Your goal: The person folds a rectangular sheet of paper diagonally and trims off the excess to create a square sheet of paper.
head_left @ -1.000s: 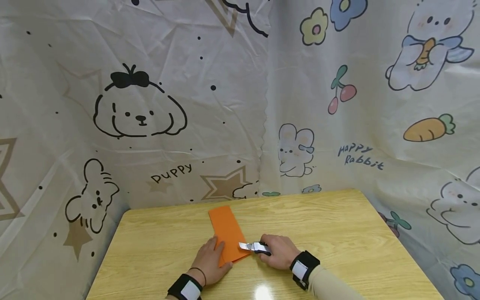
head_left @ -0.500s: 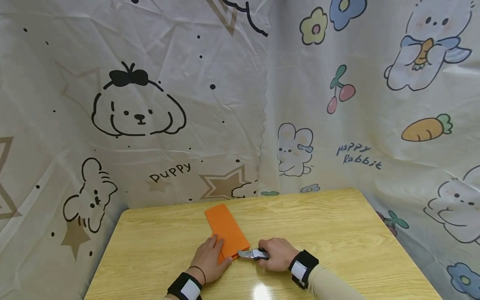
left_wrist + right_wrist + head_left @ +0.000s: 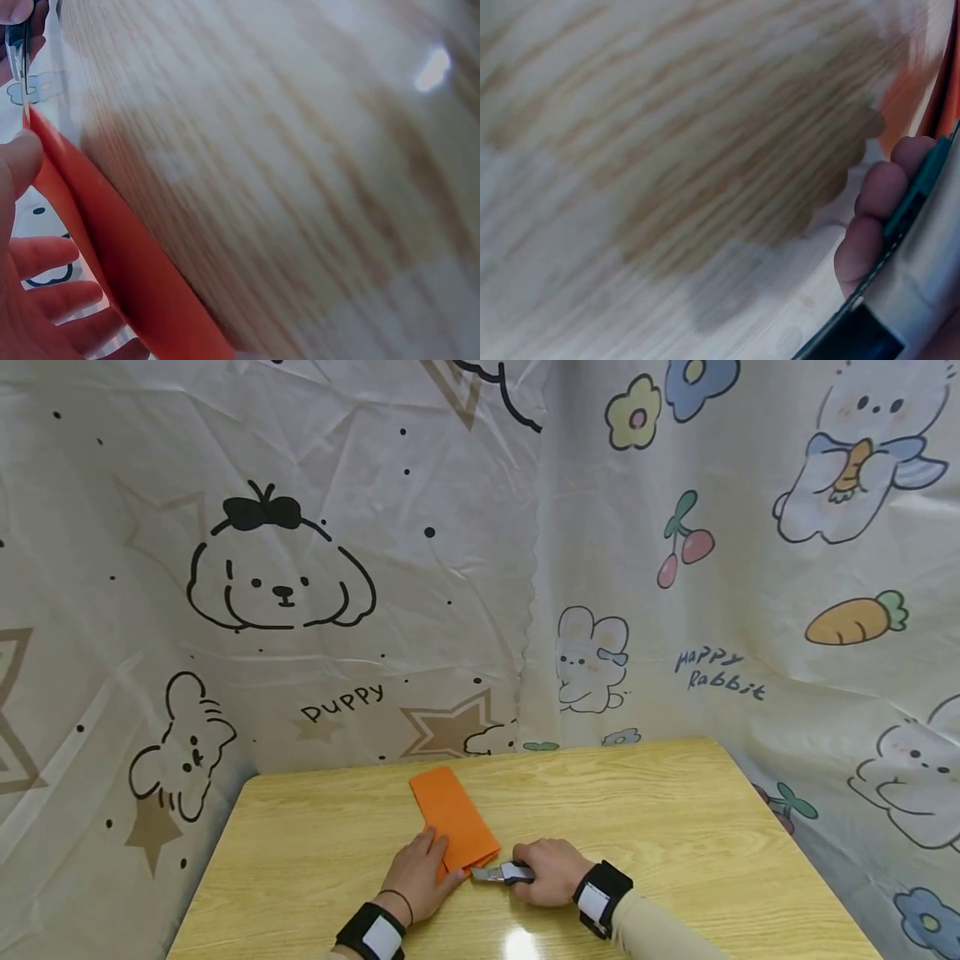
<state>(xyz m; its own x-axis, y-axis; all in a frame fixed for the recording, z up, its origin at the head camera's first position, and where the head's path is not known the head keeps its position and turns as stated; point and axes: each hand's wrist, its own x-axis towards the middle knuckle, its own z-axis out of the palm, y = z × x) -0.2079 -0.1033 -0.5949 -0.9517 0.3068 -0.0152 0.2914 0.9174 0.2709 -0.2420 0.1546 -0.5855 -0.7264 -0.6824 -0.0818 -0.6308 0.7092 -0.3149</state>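
Observation:
A folded sheet of orange paper (image 3: 453, 818) lies slanted on the table, its layers parting along the near edge. On its left side rests my left hand (image 3: 417, 875), thumb at the near edge. The left wrist view shows this hand's spread fingers (image 3: 52, 300) beside the gaping orange fold (image 3: 127, 247). My right hand (image 3: 552, 870) grips a utility knife (image 3: 516, 872) with its blade out to the left. The blade (image 3: 25, 101) meets the paper's near end, close to the left thumb. Curled right fingers (image 3: 874, 195) show around the handle in the right wrist view.
The light wood-grain table (image 3: 637, 810) reaches back to a hanging cloth (image 3: 450, 568) printed with cartoon animals. Black bands (image 3: 603, 893) circle both wrists. Light glares off the table's front middle.
The knife has come down from above the paper's right side to its near edge, moving left towards the left thumb. The paper has shifted slightly left; the left hand stays on it.

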